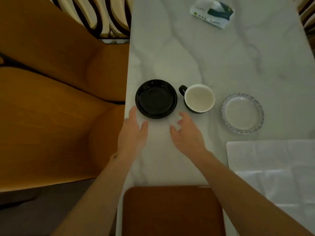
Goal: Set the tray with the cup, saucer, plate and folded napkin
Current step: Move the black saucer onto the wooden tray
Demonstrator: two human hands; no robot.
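A black saucer (156, 98) lies near the left edge of the white marble table. Right of it stands a black cup (198, 98) with a white inside, its handle pointing left. A clear glass plate (242, 113) with a scalloped rim sits further right. A white napkin (276, 171) lies spread flat at the right. The brown wooden tray (172, 212) sits at the near edge with nothing on it. My left hand (133, 132) hovers just below the saucer's left rim, fingers relaxed. My right hand (187, 133) hovers below the gap between saucer and cup, fingers loosely spread. Neither holds anything.
A soft tissue pack (211, 12) lies at the table's far side. Orange-brown wooden seats (59, 99) run along the table's left edge. Bare marble table top (204, 57) stretches between the dishes and the tissue pack.
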